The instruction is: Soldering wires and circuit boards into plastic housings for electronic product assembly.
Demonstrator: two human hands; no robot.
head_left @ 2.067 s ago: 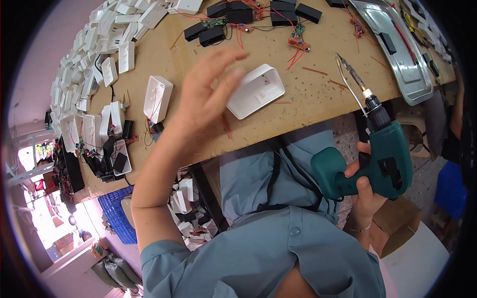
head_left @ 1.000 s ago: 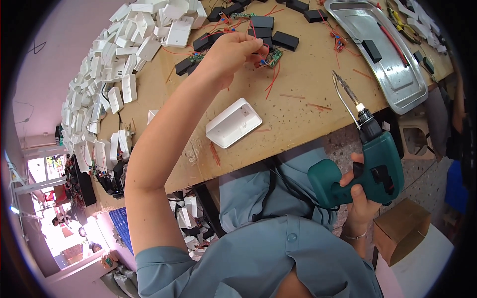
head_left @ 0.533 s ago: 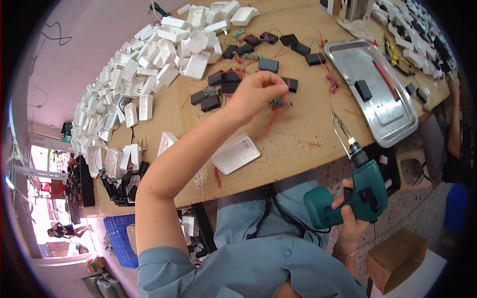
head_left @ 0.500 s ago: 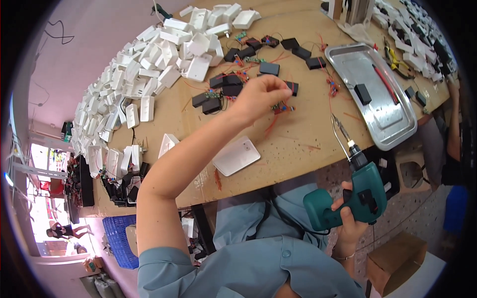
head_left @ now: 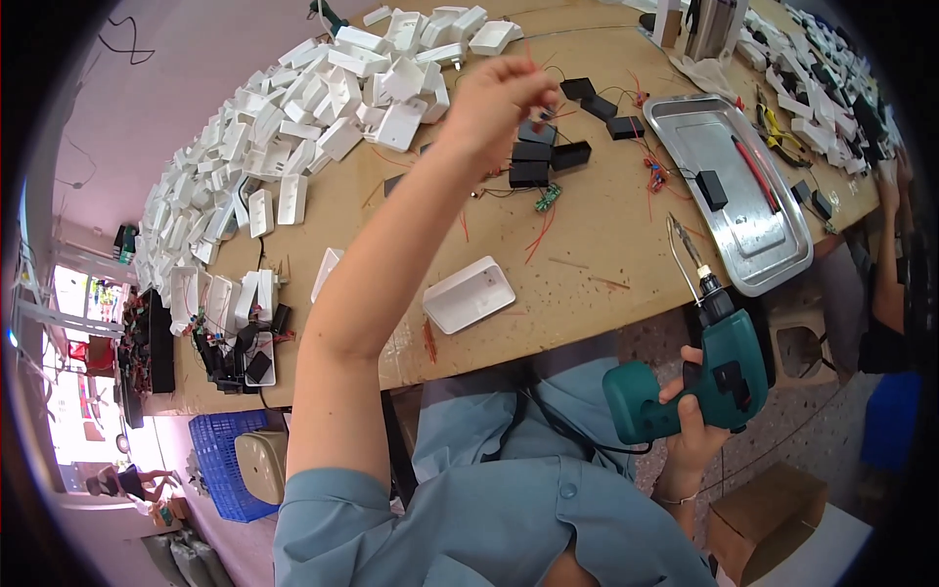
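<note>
My left hand [head_left: 494, 108] is reaching over the table, thumb and fingers pinched on thin red wires [head_left: 529, 55]. A small part with a blue piece shows just below the fingertips, partly hidden by them. Beneath the hand lie black plastic boxes [head_left: 529, 174] and a small green circuit board [head_left: 548, 199] with red wires. My right hand [head_left: 690, 426] is wrapped round the grip of a green soldering gun [head_left: 734, 377]. Its metal tip and thin curved feed tube point up toward the table, left of a metal tray [head_left: 758, 259].
White plastic cases [head_left: 323, 98] are heaped at the back left. One white case [head_left: 469, 295] lies near the front edge. The tray bears a black box [head_left: 712, 190] and a red pen-like tool [head_left: 755, 171]. Yellow-handled pliers [head_left: 778, 132] rest beyond it. Another person's arm [head_left: 888, 254] is at the right.
My left hand has moved away from me and slightly left, lifting red wires from among the black boxes. My right hand keeps its grip on the soldering gun, which has shifted slightly.
</note>
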